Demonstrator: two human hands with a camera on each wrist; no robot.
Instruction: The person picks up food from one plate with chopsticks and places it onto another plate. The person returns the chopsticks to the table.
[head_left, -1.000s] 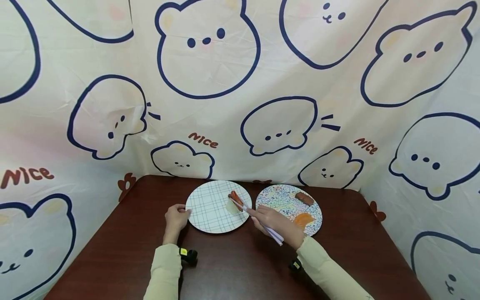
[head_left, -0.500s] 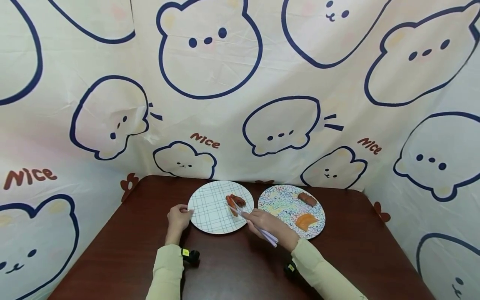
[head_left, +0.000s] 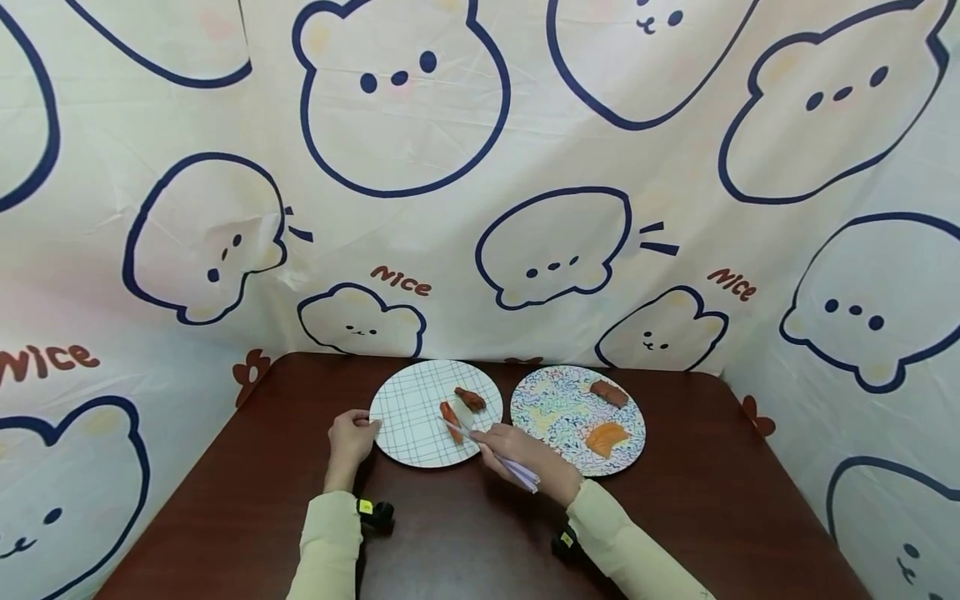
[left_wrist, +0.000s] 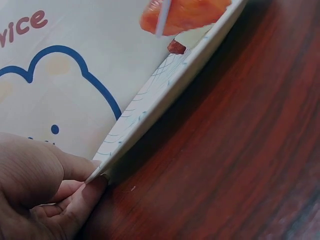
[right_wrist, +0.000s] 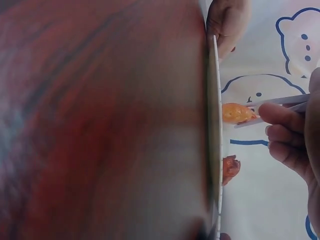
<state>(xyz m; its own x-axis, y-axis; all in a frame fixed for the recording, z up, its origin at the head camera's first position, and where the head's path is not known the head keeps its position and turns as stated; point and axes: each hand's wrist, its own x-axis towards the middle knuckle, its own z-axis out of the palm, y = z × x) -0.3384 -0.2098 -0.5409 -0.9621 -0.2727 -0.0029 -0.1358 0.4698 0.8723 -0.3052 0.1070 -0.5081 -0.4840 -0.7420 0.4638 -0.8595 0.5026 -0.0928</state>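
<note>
In the head view my left hand (head_left: pixel 351 437) pinches the left rim of a round white plate with grid lines (head_left: pixel 408 417), thumb on top and fingers beneath. My right hand (head_left: pixel 517 454) holds a pair of pale lilac chopsticks (head_left: pixel 521 475) over the plate's right side. The chopstick tips are at an elongated orange-red piece of food (head_left: pixel 451 422); the right wrist view shows this food (right_wrist: pixel 237 113) between the sticks, right at the plate surface. Beside it lie a pale whitish piece (head_left: pixel 464 413), partly covered by the chopsticks, and a dark reddish-brown meat-like piece (head_left: pixel 471 399).
Close on the right stands a second round plate with speckled colours (head_left: pixel 551 400). It bears a brown slab-shaped piece (head_left: pixel 609 393) and an orange fan-shaped piece (head_left: pixel 606 438). Both plates are on a dark brown table (head_left: pixel 450 533), with a printed cloth (head_left: pixel 450 167) hanging behind and at the sides.
The chopsticks and the orange-red piece have moved left and nearer to me across the grid plate, uncovering the reddish-brown and pale pieces. My left hand keeps its hold on the rim.
</note>
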